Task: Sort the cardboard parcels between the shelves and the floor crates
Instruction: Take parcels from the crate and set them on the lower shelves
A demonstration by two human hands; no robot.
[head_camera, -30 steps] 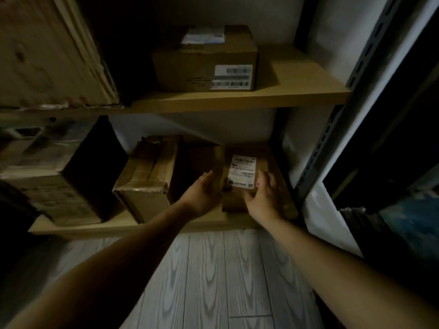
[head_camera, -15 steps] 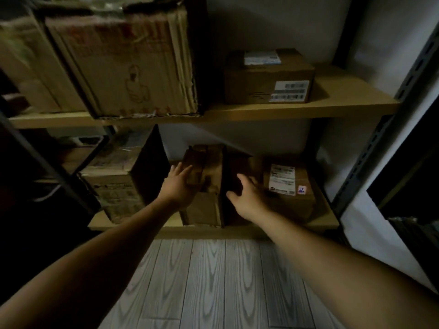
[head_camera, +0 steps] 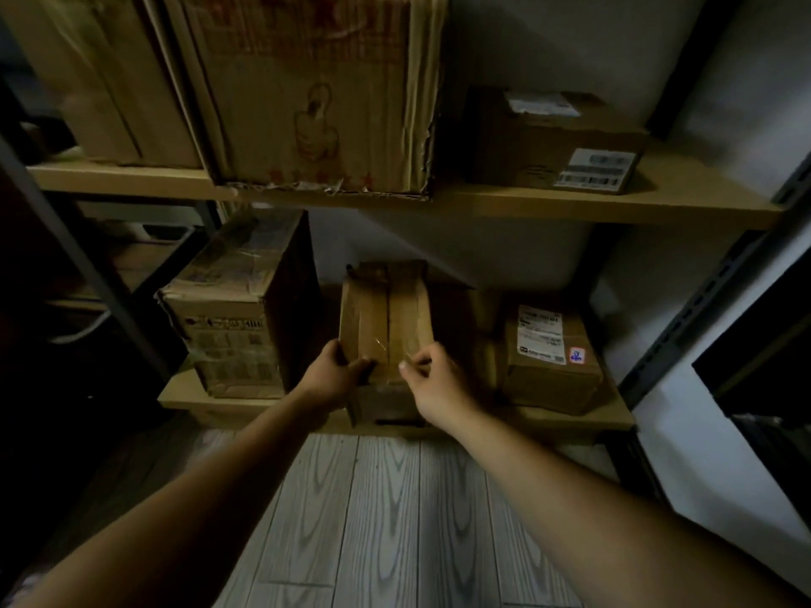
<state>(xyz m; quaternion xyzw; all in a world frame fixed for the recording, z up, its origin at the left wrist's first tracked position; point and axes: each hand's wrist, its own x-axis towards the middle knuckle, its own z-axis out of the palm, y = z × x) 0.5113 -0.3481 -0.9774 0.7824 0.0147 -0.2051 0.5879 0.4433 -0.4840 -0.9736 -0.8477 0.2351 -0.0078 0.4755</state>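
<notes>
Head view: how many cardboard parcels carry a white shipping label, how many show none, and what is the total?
White label: 2, the small upper parcel and the lower-right parcel.
No label showing: 4, the far-left upper parcel, the red-printed parcel, the taped lower-left parcel and the middle lower parcel.
Total: 6; a dim shape beside the middle one is left uncounted.

Nothing is legible on the lower parcel or the upper parcel.

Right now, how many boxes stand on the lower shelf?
3: left box; middle box, gripped by left hand and right hand; labelled right box. Others may hide in shadow.
</notes>
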